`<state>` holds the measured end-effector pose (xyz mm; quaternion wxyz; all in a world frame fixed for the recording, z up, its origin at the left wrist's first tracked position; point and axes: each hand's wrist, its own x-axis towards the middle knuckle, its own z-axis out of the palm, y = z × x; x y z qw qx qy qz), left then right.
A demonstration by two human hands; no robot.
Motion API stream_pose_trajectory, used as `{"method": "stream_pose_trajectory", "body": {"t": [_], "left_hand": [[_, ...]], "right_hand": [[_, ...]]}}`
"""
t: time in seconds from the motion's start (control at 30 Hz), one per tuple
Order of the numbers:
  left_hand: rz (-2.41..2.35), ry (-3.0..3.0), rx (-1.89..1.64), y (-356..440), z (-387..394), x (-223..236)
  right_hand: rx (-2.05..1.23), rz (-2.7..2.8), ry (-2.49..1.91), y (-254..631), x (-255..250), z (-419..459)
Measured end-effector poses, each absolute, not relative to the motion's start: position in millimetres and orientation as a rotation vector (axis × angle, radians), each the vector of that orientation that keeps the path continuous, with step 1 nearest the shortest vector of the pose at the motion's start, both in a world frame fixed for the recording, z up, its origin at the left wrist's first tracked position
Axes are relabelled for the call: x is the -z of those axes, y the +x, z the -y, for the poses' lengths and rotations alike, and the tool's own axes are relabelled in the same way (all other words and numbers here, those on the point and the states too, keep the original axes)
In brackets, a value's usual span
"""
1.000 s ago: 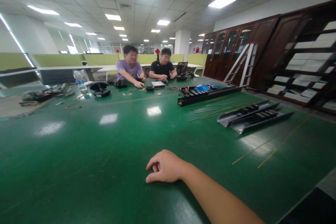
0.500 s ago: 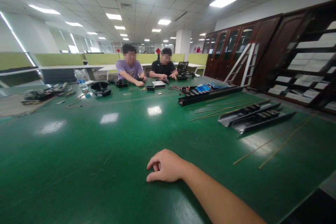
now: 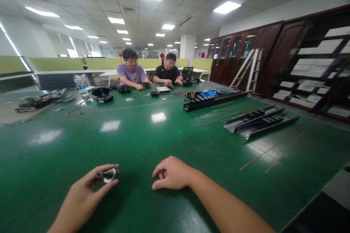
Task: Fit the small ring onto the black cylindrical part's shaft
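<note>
My left hand (image 3: 89, 193) holds a small shiny object (image 3: 109, 176), silvery and round on top with dark edges, pinched between thumb and fingers. Its kind is too blurred to make out. My right hand (image 3: 171, 174) rests on the green tabletop (image 3: 131, 145), its fingers loosely curled and the thumb apart from them. I see nothing in the right hand. The held object is to the left of my right hand, apart from it.
Black metal channels (image 3: 257, 125) and thin yellowish rods (image 3: 265, 153) lie to the right. Farther off is a long black channel with blue pieces (image 3: 210, 94). A black headset-like thing (image 3: 102, 95) and a cluttered pile (image 3: 43, 100) are at left. Two people (image 3: 131, 69) sit across the table.
My left hand has come into view from the lower left with the small shiny object in it. My right hand has stayed in place. The view has shifted slightly.
</note>
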<state>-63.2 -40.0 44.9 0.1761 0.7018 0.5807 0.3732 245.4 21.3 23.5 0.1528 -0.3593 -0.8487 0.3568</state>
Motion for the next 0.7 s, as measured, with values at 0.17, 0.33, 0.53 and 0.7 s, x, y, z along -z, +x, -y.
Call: {"method": "stream_pose_trajectory", "body": {"t": [0.17, 0.33, 0.53, 0.7], "left_hand": [[-1.418, 2.099, -0.922, -6, 15, -37], [-1.289, 2.288, -0.794, 0, 17, -28], [-1.355, 2.281, -0.821, -11, 23, -14], [-1.443, 2.217, -0.871, -10, 25, -7]], "right_hand": [[-1.028, 2.301, -1.049, 245, -18, -26], [-0.994, 2.205, -1.045, 238, -14, -27], [-0.811, 2.252, -0.993, 230, -23, -11], [-0.71, 2.284, -0.945, 228, -30, -4]]}}
